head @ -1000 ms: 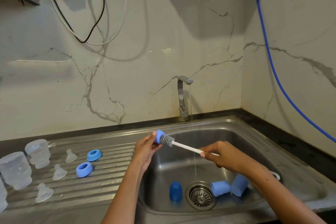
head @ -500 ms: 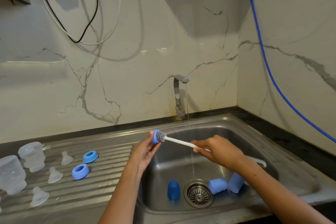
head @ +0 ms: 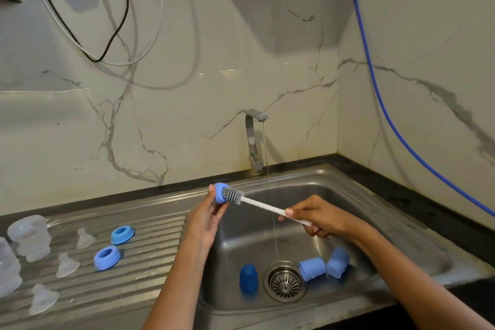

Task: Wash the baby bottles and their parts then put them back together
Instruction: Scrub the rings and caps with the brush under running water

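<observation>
A stainless steel sink (head: 396, 211) fills the lower half of the scene, its ribbed draining board (head: 150, 257) running off to the left, with a marble wall behind. A thin thread of water falls from the tap (head: 253, 139) into the basin. Three blue caps (head: 312, 268) lie around the drain.

On the draining board sit clear bottles (head: 29, 236), three clear teats (head: 67, 265) and two blue screw rings (head: 107, 257), all apart from one another.

Over the basin, the left hand (head: 206, 220) holds a third blue ring (head: 221, 193) pinched at its fingertips. The right hand (head: 318, 218) has its fingers curled round the white handle of a bottle brush (head: 257, 202), whose grey bristled head is pushed partly into the ring.

Compared with a second ago, the hands and brush sit in much the same pose; the brush looks slightly more withdrawn from the ring, suggesting a back-and-forth scrubbing stroke. The view has drifted a little, while the parts on the board and in the basin have not moved. Washing seems well short of done, and reassembly has not begun.
</observation>
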